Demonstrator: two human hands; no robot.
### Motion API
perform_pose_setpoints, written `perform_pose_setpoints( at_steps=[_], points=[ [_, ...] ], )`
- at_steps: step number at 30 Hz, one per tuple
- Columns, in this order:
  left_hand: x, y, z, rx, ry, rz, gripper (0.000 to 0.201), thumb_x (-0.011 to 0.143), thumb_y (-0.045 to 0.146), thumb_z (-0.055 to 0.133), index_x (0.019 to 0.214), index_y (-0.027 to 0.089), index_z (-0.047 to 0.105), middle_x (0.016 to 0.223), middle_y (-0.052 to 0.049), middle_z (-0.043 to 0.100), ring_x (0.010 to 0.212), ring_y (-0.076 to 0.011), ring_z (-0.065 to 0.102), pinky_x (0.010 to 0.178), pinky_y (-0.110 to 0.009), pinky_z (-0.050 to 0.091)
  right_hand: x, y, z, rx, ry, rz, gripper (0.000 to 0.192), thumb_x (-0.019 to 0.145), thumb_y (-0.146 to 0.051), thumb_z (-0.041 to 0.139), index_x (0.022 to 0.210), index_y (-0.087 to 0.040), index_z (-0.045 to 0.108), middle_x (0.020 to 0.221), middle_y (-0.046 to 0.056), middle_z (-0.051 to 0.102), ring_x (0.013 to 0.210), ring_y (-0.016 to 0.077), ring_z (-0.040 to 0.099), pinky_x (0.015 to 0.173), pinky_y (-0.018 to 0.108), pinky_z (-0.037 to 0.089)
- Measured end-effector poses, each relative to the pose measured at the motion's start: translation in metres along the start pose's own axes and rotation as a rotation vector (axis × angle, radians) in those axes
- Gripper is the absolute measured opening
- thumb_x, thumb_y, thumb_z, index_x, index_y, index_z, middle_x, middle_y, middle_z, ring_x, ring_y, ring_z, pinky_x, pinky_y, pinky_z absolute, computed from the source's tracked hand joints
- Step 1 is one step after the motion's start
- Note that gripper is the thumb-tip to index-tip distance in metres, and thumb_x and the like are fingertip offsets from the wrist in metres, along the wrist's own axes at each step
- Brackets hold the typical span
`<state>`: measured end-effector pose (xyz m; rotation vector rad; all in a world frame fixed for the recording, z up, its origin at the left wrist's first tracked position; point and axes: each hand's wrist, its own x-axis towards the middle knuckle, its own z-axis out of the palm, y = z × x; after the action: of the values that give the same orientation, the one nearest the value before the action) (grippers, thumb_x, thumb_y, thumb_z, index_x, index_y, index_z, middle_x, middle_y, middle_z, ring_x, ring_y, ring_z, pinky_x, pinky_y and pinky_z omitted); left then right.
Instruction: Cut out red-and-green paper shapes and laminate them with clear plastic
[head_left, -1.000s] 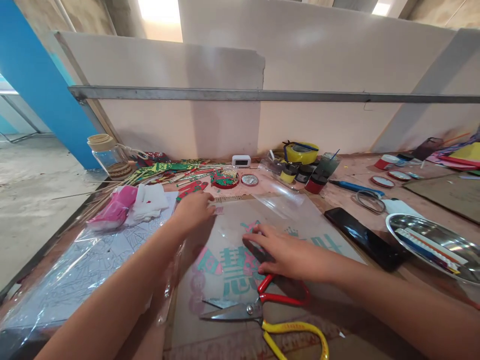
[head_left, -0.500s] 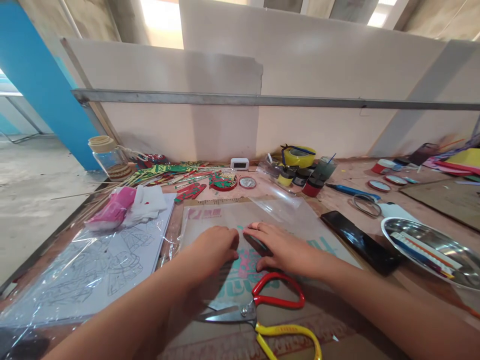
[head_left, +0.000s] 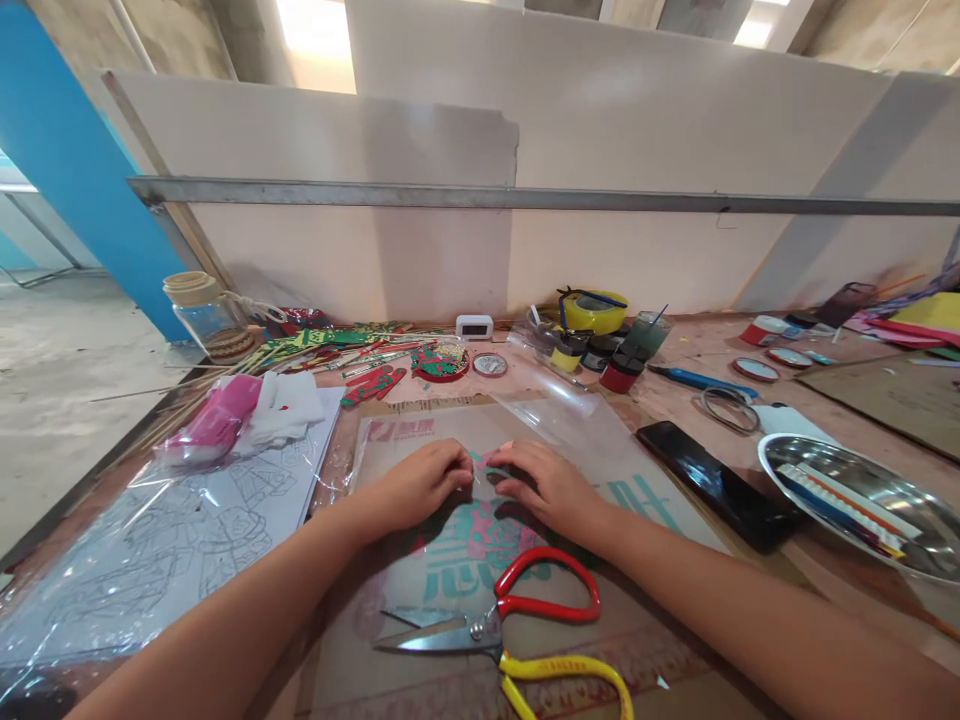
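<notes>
My left hand (head_left: 429,482) is closed, thumb and fingertips pressed together over a clear plastic sheet; what is pinched there, if anything, is too small to make out. Facing it a short gap away, my right hand (head_left: 546,488) has curved fingers with the thumb apart from them, and nothing shows in its grasp. Beneath both hands lies the clear plastic sheet (head_left: 630,470), over a surface with green and pink print. Scissors (head_left: 480,632) with one red and one yellow handle lie spread open in front of the hands, touched by neither.
To the right are a black phone (head_left: 716,485) and a steel bowl (head_left: 765,455) holding pens. On the left, plastic covers sketched papers (head_left: 187,540), with a pink packet (head_left: 214,420) on top. Paint jars (head_left: 621,372), a small clock (head_left: 474,327) and a glass jar (head_left: 214,325) stand behind.
My right thumb has drawn up nearer to its fingers, and the left fingertips have pressed closer together. The camera view has shifted slightly; the scissors lie as before.
</notes>
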<state>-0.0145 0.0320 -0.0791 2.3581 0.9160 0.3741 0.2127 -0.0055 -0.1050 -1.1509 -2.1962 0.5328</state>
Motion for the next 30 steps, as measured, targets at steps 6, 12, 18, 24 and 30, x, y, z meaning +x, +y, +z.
perform_pose_setpoints(
  at_steps=[6,12,18,24,30],
  points=[
    [0.003,-0.005,0.011,-0.115,0.159,-0.090,0.018,0.099,0.033,0.036,0.089,0.022,0.047,0.078,-0.001,0.066,0.070,-0.0165,0.062,0.064,-0.028,0.048,0.002,0.001,-0.001,0.130,0.071,0.135,0.020,0.096,-0.029,0.055,0.105,-0.018,0.069,0.100,0.008,0.075,0.093,0.0215,0.070,0.085,0.037,0.055],
    [-0.001,0.001,0.017,0.006,0.223,-0.064,0.010,0.094,0.028,0.050,0.090,0.023,0.058,0.088,-0.003,0.069,0.083,-0.0208,0.063,0.076,-0.033,0.047,-0.001,-0.003,0.002,0.443,0.087,0.234,0.036,0.094,-0.048,0.056,0.112,-0.019,0.068,0.093,0.008,0.074,0.086,0.0226,0.073,0.079,0.038,0.059],
    [-0.004,0.004,0.020,0.085,0.262,-0.046,0.013,0.097,0.029,0.048,0.095,0.023,0.060,0.089,-0.004,0.070,0.086,-0.0213,0.065,0.078,-0.032,0.047,-0.006,-0.009,0.006,0.545,0.042,0.177,0.051,0.090,-0.065,0.055,0.110,-0.020,0.069,0.091,0.008,0.075,0.084,0.0230,0.073,0.077,0.038,0.061],
    [-0.002,0.007,0.022,0.111,0.296,-0.055,0.019,0.096,0.030,0.055,0.113,0.024,0.059,0.091,-0.002,0.069,0.085,-0.0198,0.064,0.080,-0.031,0.048,-0.002,-0.007,0.009,0.715,0.255,0.347,0.034,0.090,-0.053,0.060,0.095,-0.019,0.065,0.076,0.002,0.069,0.064,0.0179,0.070,0.064,0.034,0.061],
    [0.004,-0.007,0.016,0.149,0.366,-0.110,0.013,0.091,0.022,0.059,0.098,0.019,0.069,0.111,-0.010,0.066,0.107,-0.0275,0.059,0.099,-0.042,0.042,0.001,-0.004,0.004,0.730,0.389,0.351,0.030,0.089,-0.050,0.059,0.095,-0.021,0.058,0.072,-0.003,0.058,0.057,0.0123,0.060,0.056,0.028,0.056]
  ],
)
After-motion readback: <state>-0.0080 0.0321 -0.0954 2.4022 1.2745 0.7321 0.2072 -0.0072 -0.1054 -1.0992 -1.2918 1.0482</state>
